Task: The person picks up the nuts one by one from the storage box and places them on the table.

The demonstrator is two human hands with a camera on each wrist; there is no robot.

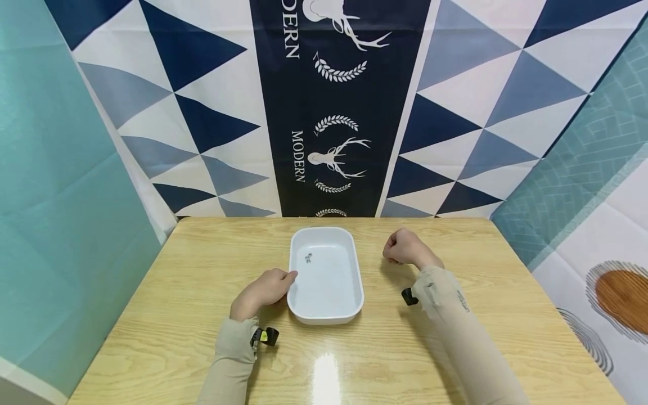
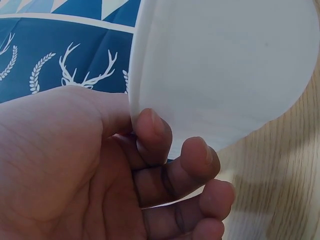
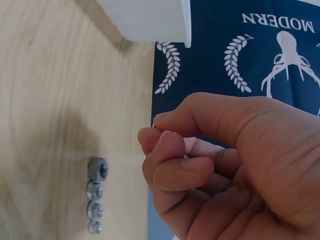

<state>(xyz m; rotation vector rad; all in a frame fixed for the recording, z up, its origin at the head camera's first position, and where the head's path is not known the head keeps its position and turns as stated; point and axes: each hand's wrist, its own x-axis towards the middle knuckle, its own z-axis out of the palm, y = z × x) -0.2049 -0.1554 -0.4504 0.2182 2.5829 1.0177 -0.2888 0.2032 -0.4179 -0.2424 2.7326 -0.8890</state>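
A white tray (image 1: 324, 315) stands on the table, small metal pieces (image 1: 308, 258) lying inside near its left wall. My left hand (image 1: 265, 289) grips the tray's left rim, thumb over the edge; in the left wrist view its curled fingers (image 2: 200, 157) lie against the outer wall (image 2: 220, 75). Right of the tray and apart from it is my right hand (image 1: 409, 247), fingers curled. Thumb and forefinger tips meet in the right wrist view (image 3: 157, 127), with nothing visible between them. Several metal nuts (image 3: 98, 169) lie in a row beside that hand, hidden in the head view.
The wooden table (image 1: 202, 270) reaches back to a patterned cloth (image 1: 329, 112). Teal cloth (image 1: 66, 185) hangs at the left, and another patterned cloth (image 1: 597, 225) at the right. Each wrist carries a small black camera.
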